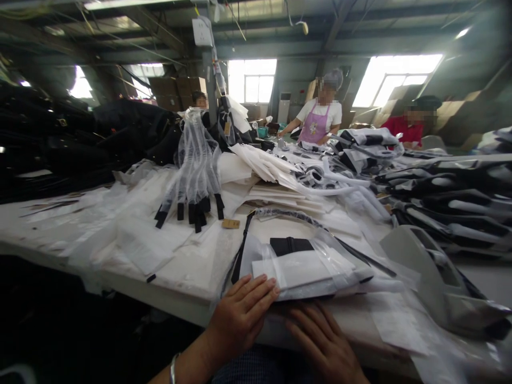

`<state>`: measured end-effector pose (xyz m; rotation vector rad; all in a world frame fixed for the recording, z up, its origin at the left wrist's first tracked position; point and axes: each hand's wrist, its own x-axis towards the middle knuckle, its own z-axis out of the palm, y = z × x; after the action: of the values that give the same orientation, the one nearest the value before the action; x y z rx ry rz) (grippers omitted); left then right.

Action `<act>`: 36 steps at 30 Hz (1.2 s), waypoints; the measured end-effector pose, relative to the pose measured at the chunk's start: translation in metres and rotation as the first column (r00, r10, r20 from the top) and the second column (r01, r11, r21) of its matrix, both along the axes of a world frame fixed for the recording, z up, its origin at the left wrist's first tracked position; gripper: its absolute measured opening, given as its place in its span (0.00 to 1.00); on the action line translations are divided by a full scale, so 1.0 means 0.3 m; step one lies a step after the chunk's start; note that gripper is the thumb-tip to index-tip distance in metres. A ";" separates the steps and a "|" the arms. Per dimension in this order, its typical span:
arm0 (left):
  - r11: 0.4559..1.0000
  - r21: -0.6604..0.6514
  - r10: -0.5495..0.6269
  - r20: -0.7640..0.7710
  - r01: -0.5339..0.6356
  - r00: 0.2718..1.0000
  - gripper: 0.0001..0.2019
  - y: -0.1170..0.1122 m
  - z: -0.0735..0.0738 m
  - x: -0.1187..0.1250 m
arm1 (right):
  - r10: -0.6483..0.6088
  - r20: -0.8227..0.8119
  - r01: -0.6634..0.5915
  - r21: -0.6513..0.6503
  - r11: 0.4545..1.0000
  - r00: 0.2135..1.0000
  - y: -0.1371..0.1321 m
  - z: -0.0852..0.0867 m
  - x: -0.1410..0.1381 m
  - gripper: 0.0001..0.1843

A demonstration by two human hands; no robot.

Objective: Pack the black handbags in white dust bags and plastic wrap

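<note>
My left hand (240, 314) lies flat, fingers stretched out, on the near edge of a clear plastic bag (304, 269) that holds white folded material and a black strap piece. My right hand (324, 341) rests flat beside it, fingers spread, on the table's front edge just under the bag. Neither hand grips anything. A long black strap (240, 248) curves out of the bag to the left.
The white table (80, 234) is covered with plastic bags and white sheets. A bundle of bagged black straps (196, 170) hangs at centre. Black and white goods are stacked at right (452, 202), dark goods at left. A grey tape dispenser (436, 272) sits right. Two people work at the far side.
</note>
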<state>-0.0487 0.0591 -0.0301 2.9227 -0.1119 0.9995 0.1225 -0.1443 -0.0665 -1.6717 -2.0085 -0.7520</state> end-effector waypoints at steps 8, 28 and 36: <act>0.998 -0.057 0.000 -0.003 0.000 1.000 0.27 -0.003 -0.012 -0.007 | -0.163 -0.072 0.167 0.059 0.984 0.984 0.021 -0.035 -0.056 0.22; 0.999 -0.039 0.010 -0.036 -0.011 0.999 0.28 0.000 -0.005 -0.011 | 0.018 -0.138 -0.014 0.028 0.999 0.990 0.111 0.103 -0.037 0.15; 0.999 -0.043 -0.024 -0.075 0.021 0.997 0.30 0.000 0.024 -0.017 | -0.040 -0.660 -0.090 -0.162 0.983 0.750 0.119 0.148 -0.049 0.09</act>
<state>-0.0537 0.0592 -0.0229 2.9096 -0.1182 0.8760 0.1079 -0.1085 -0.0220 -1.6830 -1.5976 0.0758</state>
